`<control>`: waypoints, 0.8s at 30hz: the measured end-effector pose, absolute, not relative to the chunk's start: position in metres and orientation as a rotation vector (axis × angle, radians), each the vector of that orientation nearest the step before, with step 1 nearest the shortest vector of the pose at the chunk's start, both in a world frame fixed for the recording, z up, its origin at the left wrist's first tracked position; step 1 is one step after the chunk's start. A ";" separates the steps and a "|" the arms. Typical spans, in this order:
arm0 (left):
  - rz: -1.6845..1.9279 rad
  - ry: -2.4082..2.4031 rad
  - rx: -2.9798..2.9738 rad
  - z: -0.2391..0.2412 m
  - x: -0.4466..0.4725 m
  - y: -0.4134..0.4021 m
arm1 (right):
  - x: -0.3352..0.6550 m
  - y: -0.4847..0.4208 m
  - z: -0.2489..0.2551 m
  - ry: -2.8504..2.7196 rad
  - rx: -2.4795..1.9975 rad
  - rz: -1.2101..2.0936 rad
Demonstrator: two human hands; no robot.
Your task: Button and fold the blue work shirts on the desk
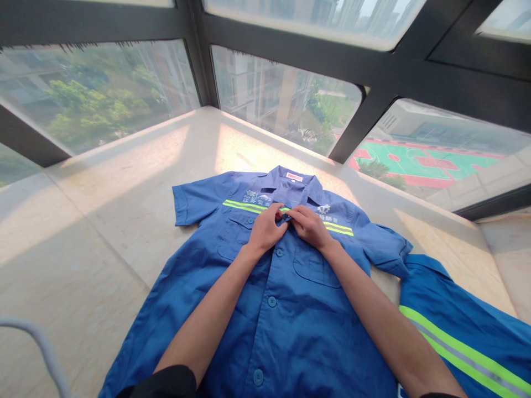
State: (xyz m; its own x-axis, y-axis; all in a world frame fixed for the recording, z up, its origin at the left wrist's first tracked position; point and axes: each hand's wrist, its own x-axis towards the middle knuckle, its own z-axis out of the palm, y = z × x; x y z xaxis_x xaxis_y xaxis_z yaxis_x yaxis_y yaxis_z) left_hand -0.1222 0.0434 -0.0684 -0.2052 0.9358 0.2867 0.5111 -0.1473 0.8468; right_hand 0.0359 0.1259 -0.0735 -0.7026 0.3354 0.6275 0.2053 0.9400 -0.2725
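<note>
A blue short-sleeved work shirt (232, 276) lies spread front side up, its collar (277, 179) pointing away from me. Yellow-green reflective stripes cross its chest, with white lettering above them. My left hand (267, 226) and my right hand (309, 225) meet at the upper front placket, level with the stripes. Both sets of fingers are closed, pinching the placket edges; whatever small part lies between the fingertips is hidden. Below the hands, a button (271, 301) and a lower button (258, 377) show on the placket.
The shirt rests on a pale stone window ledge (103, 265). To the right lies another blue garment (464, 309) with yellow-green and grey stripes, touching the right sleeve. A white cable (39, 337) curves at the lower left. Dark window frames (290, 50) border the ledge's far side.
</note>
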 end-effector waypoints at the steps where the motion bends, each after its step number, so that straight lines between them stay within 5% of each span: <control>1: 1.329 1.702 1.604 -0.070 -0.120 0.043 | 0.036 0.126 -0.073 -2.372 -0.381 0.241; 14: 1.386 1.685 1.509 -0.072 -0.109 0.043 | 0.040 0.132 -0.076 -2.302 -0.436 0.515; 24: 1.308 1.659 1.611 -0.067 -0.119 0.043 | 0.048 0.134 -0.077 -2.369 -0.411 0.380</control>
